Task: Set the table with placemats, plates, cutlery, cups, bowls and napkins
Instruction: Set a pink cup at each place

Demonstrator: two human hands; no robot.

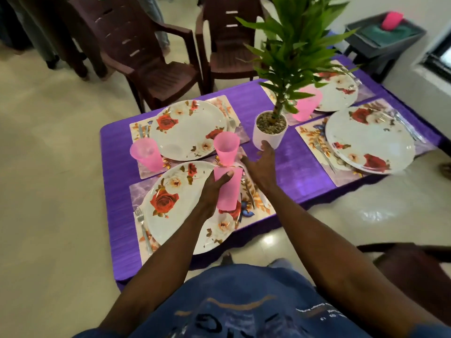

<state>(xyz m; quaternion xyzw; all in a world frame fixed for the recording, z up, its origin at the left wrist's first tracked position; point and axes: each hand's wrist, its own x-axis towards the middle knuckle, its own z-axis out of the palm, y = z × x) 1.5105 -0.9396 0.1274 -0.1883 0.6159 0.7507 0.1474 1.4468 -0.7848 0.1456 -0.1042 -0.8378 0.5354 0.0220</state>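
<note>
The purple table [300, 167] carries several floral placemats, each with a white rose-patterned plate. My left hand [211, 193] grips a pink cup [229, 191] above the right side of the nearest plate [175, 208]. Just beyond it a second pink cup [226, 147] stands upright between the two left plates. My right hand [262, 167] hovers with spread fingers and holds nothing, right of that cup and in front of the white plant pot [268, 137]. A third pink cup [146, 153] stands at the far-left plate [188, 128]. A fork [142, 225] lies left of the nearest plate.
Two more plates [368, 140] [339, 93] and a pink cup [306, 106] sit on the right half behind the leafy plant. Brown plastic chairs [146, 57] [229, 45] stand beyond the table, another chair [410, 264] at my right. A grey stand [383, 37] is at the back right.
</note>
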